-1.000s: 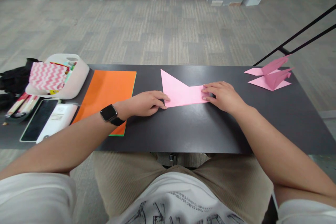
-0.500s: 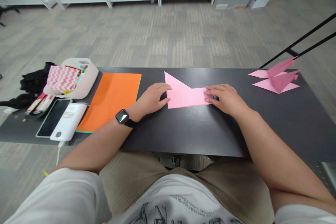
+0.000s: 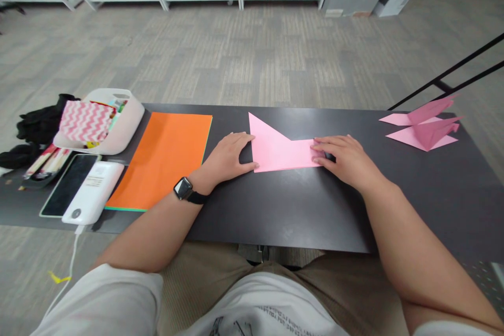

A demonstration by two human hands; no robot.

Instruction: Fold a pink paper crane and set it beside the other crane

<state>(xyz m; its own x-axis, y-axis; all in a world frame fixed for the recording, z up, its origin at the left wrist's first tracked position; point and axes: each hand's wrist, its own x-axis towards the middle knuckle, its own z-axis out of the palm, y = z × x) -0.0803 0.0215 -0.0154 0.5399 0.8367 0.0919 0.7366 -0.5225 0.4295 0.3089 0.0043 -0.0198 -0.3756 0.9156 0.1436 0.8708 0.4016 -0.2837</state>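
A folded sheet of pink paper [image 3: 275,152] lies on the dark table in front of me, a pointed flap rising at its upper left and a narrow strip reaching right. My left hand [image 3: 230,156], with a black watch at the wrist, holds the paper's left edge with fingertips above and thumb below. At the other end, my right hand [image 3: 345,160] grips the strip, its fingers curled over the paper and covering that tip. Two folded pink paper birds [image 3: 427,134] stand at the table's far right, apart from my right hand.
Left of my hand lies a stack of orange paper [image 3: 165,160] with a green edge below. Further left are a white basket [image 3: 128,128] of supplies, a phone [image 3: 65,184], a white power bank [image 3: 94,191] with a cable, and a black bundle [image 3: 43,123]. Black bars [image 3: 449,76] slant beyond the right corner.
The view has tilted slightly, so the table sits a little lower. Both hands keep their places at the two ends of the pink paper, whose shape looks the same.
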